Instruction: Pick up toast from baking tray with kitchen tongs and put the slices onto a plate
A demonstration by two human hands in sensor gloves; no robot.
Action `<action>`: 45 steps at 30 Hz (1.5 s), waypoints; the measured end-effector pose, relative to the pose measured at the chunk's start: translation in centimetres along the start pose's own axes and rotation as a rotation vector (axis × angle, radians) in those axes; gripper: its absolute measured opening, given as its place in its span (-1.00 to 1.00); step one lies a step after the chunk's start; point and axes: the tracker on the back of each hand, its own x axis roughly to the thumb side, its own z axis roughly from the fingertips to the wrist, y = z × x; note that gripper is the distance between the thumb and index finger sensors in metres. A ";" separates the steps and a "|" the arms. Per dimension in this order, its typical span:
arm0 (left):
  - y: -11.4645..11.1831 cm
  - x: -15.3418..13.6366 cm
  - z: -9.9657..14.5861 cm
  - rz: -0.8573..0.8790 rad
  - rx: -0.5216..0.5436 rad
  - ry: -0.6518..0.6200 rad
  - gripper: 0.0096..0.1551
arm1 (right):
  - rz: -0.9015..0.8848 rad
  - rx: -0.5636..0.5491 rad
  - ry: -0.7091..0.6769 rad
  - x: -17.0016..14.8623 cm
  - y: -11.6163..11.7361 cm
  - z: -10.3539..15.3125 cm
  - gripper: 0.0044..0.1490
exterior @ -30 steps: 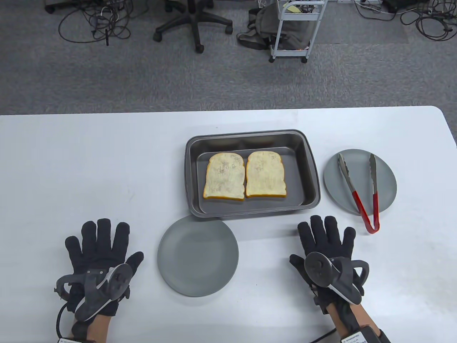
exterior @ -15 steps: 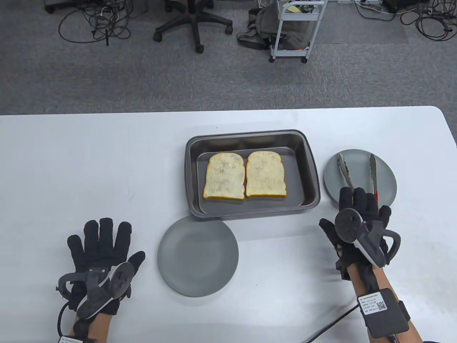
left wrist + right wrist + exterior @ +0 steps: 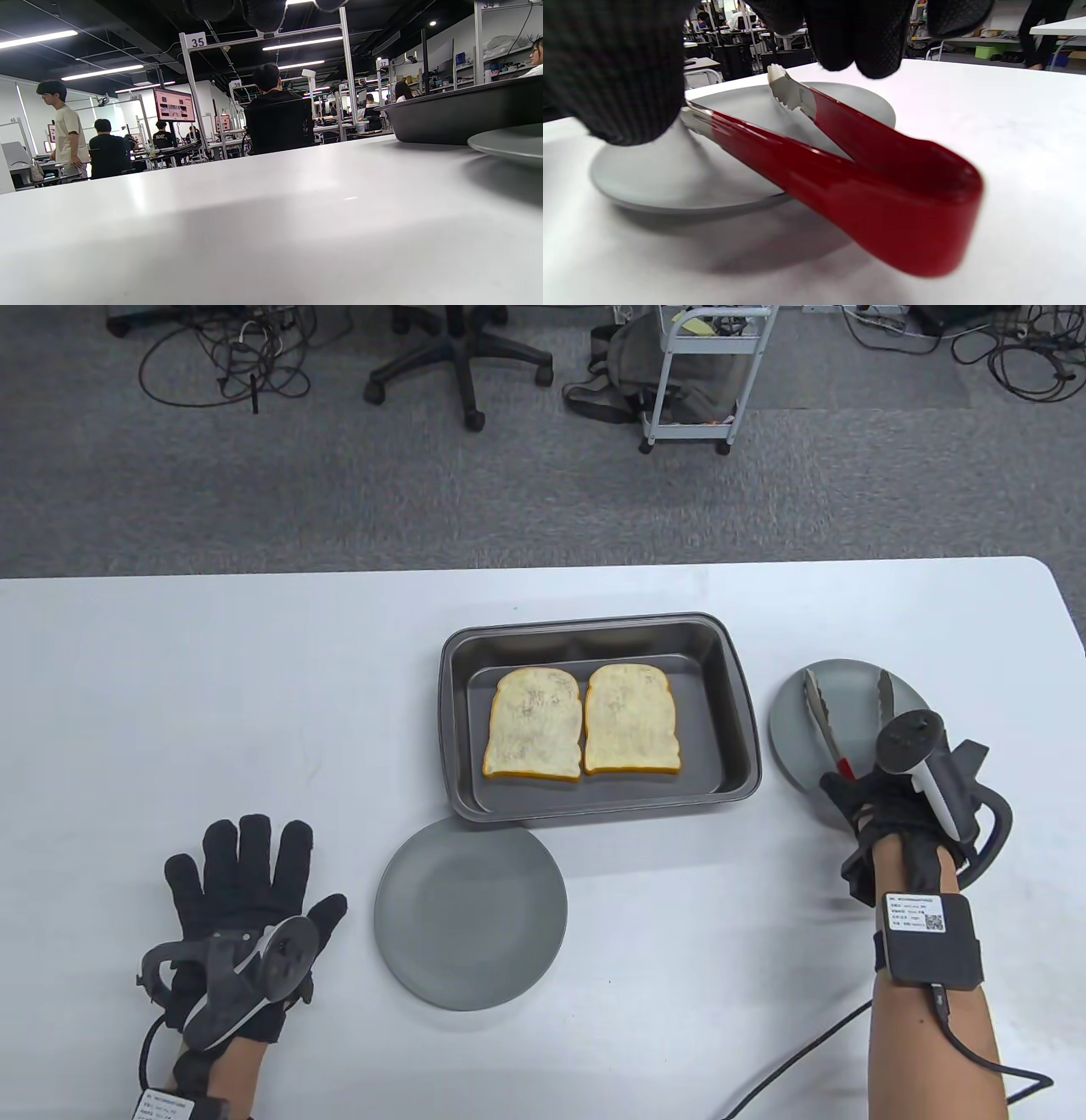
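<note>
White table [image 3: 254, 687], baking tray [image 3: 738, 704] central: two toast slices [image 3: 584, 721] inside. Right of tray, tongs [image 3: 827, 721] across plate [image 3: 789, 746]; right hand [image 3: 882, 810] over handles, grasp unclear. Left hand [image 3: 237, 891] flat, fingers [image 3: 253, 848] spread.

Post signs [image 3: 197, 40] – 35, 37, 38, 34.

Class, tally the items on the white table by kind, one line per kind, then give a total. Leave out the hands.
Toast slices: 2
Grey plates: 2
Baking tray: 1
Tongs: 1
Total: 6
</note>
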 end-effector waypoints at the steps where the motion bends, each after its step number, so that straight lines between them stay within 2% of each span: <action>1: 0.0 -0.1 -0.1 0.010 0.001 0.004 0.05 | 0.017 -0.008 -0.005 0.3 0.2 -0.2 0.39; 6: 0.0 -0.5 -0.3 0.024 0.004 0.018 0.05 | 0.138 -0.007 0.050 1.1 1.0 -1.0 0.37; 10: 0.0 -0.6 -0.3 0.020 0.003 0.021 0.06 | 0.125 0.046 0.074 1.0 1.8 -1.6 0.28; 14: 0.0 -0.5 -0.3 0.019 0.010 0.018 0.06 | 0.108 0.045 0.087 0.9 2.2 -2.0 0.24; 20: -0.1 -0.4 -0.4 0.017 0.010 0.012 0.06 | 0.077 -0.004 0.088 1.1 1.4 -1.7 0.15; 25: -0.1 -0.5 -0.3 0.026 0.019 0.015 0.05 | -0.033 -0.089 0.044 0.9 -0.5 -0.5 0.07; 31: 0.0 -0.5 -0.2 0.031 0.026 0.015 0.05 | -0.112 -0.171 -0.084 1.4 -3.6 2.4 0.12; 38: 0.3 -0.3 0.0 0.030 0.042 0.009 0.05 | -0.195 -0.215 -0.266 1.8 -4.3 7.5 0.29; 39: 0.3 -0.3 0.0 0.029 0.044 0.009 0.05 | -0.206 -0.210 -0.287 1.8 -4.3 8.0 0.21; 45: 0.5 -0.4 0.3 0.033 0.058 0.005 0.05 | -0.280 -0.226 -0.365 1.8 -4.2 11.4 0.08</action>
